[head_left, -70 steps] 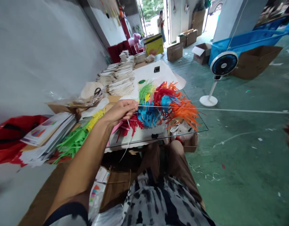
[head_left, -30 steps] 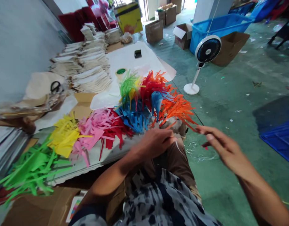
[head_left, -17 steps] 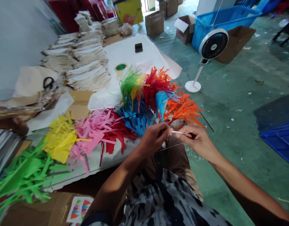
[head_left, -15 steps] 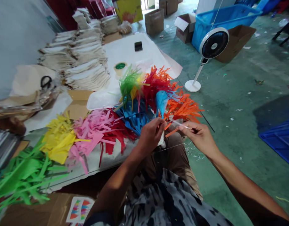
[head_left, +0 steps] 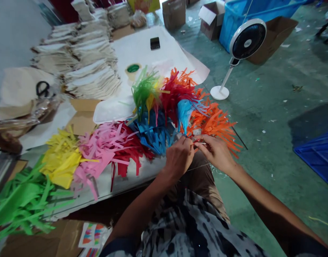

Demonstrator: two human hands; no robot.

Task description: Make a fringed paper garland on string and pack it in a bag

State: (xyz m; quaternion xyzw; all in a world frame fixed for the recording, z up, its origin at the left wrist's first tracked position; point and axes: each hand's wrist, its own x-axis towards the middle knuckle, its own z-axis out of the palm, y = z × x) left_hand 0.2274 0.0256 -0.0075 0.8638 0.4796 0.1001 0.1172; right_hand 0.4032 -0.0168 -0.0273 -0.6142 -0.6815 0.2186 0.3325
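My left hand (head_left: 180,154) is closed at the table's front edge, its fingertips pinching orange paper just below a light blue paper tassel (head_left: 183,112). Close beside it, my right hand (head_left: 217,152) pinches a thin pale strip (head_left: 203,143), and its fingertips almost meet those of the left. The exact hold of both hands is partly hidden. Fringed orange paper (head_left: 214,119) spreads behind the right hand. Beyond my hands, finished-looking tassels in red (head_left: 177,91), green (head_left: 144,89) and yellow (head_left: 150,101) lie bunched together.
Leftward along the table lie fringed papers in blue (head_left: 152,130), pink (head_left: 100,144), yellow (head_left: 61,157) and green (head_left: 22,203). Farther back are a tape roll (head_left: 133,69), a phone (head_left: 154,43) and stacked cloth bundles (head_left: 91,76). A white fan (head_left: 228,76) stands on the floor.
My right hand has moved left, in to my left hand, bringing the pale strip to the orange paper. The whole view has shifted slightly.
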